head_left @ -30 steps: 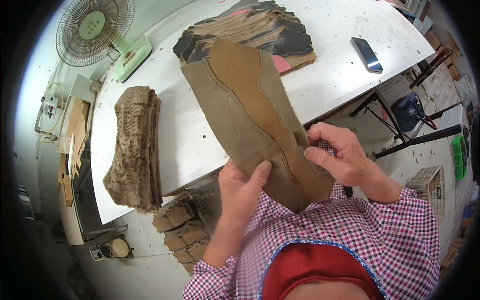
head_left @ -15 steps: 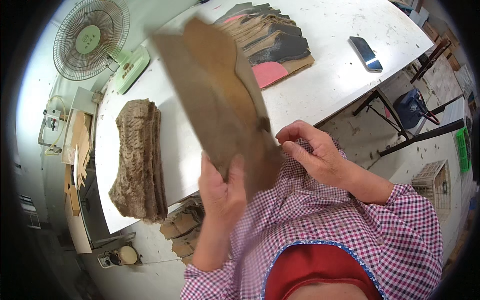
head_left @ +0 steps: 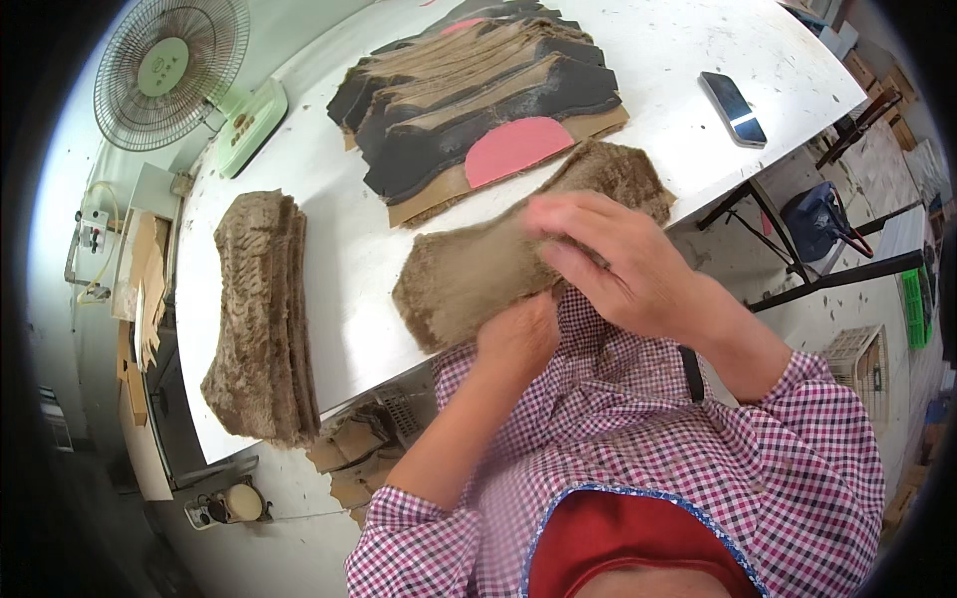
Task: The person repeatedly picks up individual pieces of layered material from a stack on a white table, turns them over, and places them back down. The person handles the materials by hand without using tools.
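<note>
A brown fur piece (head_left: 464, 274) lies across the near edge of the white table, pile side up, with a smoother, paler patch in its middle. My left hand (head_left: 523, 329) is closed on its near edge, the fingertips hidden. Just above the piece is my right hand (head_left: 623, 254), its fingers stretched toward the left and the thumb apart from them. Motion blurs those fingertips, and nothing shows in that hand. Beyond the piece lies a fanned stack of dark-faced, tan-edged cut pieces (head_left: 488, 90), with a pink half-round patch (head_left: 518, 151) on the nearest one.
To the left stands a stack of brown fur pieces (head_left: 257, 319). A green fan (head_left: 171, 75) is at the far left, and a phone (head_left: 733, 108) lies on the table (head_left: 688, 50) at right. Below the table are cut brown pieces (head_left: 349, 439); a stool frame (head_left: 837, 274) stands right.
The piece that my left hand held up, its flat backing showing, now lies on the table fur side up. My left hand moved right to its near edge; my right hand moved over it.
</note>
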### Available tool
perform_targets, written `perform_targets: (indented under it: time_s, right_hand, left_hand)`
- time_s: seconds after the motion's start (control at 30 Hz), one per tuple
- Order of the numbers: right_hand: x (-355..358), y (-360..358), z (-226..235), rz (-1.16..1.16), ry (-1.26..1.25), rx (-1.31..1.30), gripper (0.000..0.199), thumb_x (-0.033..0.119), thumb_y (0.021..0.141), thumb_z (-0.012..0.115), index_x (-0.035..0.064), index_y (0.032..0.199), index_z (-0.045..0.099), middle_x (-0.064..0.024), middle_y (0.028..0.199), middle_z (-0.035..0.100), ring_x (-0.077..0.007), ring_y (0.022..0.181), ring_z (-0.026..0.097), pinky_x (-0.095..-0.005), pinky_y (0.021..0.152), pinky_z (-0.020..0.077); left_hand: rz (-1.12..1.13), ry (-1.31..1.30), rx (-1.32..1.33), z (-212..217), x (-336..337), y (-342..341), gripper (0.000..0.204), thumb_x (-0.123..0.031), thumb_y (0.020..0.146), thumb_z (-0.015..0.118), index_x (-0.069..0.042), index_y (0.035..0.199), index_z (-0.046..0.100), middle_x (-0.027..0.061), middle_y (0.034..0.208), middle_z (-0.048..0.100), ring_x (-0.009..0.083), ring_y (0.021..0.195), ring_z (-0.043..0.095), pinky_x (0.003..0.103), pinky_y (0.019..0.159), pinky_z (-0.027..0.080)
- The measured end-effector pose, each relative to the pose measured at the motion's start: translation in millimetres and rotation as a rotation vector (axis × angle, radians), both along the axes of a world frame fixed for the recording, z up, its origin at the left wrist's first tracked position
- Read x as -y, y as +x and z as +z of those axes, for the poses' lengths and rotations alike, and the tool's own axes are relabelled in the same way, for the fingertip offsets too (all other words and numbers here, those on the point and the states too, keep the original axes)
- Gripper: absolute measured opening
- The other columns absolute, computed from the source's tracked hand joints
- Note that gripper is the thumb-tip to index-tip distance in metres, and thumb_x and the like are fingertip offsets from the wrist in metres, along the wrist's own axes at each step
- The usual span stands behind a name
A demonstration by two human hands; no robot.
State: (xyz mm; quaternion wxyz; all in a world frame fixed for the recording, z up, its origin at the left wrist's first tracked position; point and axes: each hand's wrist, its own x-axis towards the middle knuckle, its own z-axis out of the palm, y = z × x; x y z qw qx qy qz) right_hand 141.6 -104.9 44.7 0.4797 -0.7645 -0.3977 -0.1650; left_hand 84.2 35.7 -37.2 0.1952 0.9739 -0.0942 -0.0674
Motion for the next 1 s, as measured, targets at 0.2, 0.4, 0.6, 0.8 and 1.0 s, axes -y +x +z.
perform_targets:
  time_s: [0.2, 0.4, 0.6, 0.8, 1.0]
  right_hand:
    - [-25.1, 46.5, -53.8, 0.102, -0.569, -0.203, 0.034, 0.022, 0.097, 0.047, -0.0032, 0.117, 0.058, -0.0199, 0.121, 0.059, -0.0359, 0.116, 0.052, -0.0429, 0.1, 0.0408]
    - [-7.2, 36.1, -63.1, 0.141, -0.655, -0.125, 0.041, 0.023, 0.101, 0.045, 0.0023, 0.136, 0.049, -0.012, 0.146, 0.043, -0.0261, 0.14, 0.032, -0.04, 0.119, 0.0182]
    - [-10.8, 35.9, -63.6, 0.132, -0.659, -0.098, 0.043, 0.026, 0.1, 0.046, 0.0019, 0.135, 0.049, -0.0118, 0.147, 0.042, -0.0263, 0.141, 0.03, -0.0401, 0.119, 0.0162]
    - [-9.7, 34.2, -61.7, 0.127, -0.648, -0.1, 0.044, 0.026, 0.098, 0.05, 0.0023, 0.135, 0.049, -0.0126, 0.146, 0.043, -0.0269, 0.14, 0.032, -0.0403, 0.119, 0.0176]
    - [-2.1, 37.0, -61.3, 0.122, -0.664, -0.075, 0.048, 0.029, 0.096, 0.052, 0.0022, 0.136, 0.048, -0.0131, 0.146, 0.043, -0.0272, 0.14, 0.033, -0.0407, 0.119, 0.0186]
  left_hand:
    - [0.151, -0.23, 0.097, 11.5, -18.3, -17.0, 0.027, -0.021, 0.094, 0.054, 0.002, 0.104, 0.063, 0.0236, 0.091, 0.067, 0.0359, 0.086, 0.066, 0.042, 0.071, 0.053]
    - [0.62, -1.743, 0.103, 39.4, -81.2, -33.8, 0.036, -0.024, 0.095, 0.059, 0.001, 0.12, 0.058, 0.0047, 0.103, 0.063, 0.0111, 0.082, 0.058, 0.024, 0.068, 0.046]
    - [0.763, -1.088, -0.03, 24.9, -132.9, 8.5, 0.021, -0.02, 0.09, 0.068, 0.001, 0.089, 0.066, -0.0048, 0.071, 0.055, 0.0045, 0.06, 0.042, 0.02, 0.052, 0.032]
    - [0.576, -0.384, 0.305, 12.4, -129.6, 9.2, 0.015, -0.011, 0.085, 0.07, 0.0, 0.083, 0.06, 0.0033, 0.068, 0.055, 0.0129, 0.061, 0.049, 0.028, 0.061, 0.044]
    - [0.476, -0.284, 0.385, 3.9, -122.4, 14.3, 0.014, -0.006, 0.086, 0.065, -0.001, 0.08, 0.053, 0.0093, 0.072, 0.056, 0.0201, 0.065, 0.052, 0.033, 0.062, 0.044]
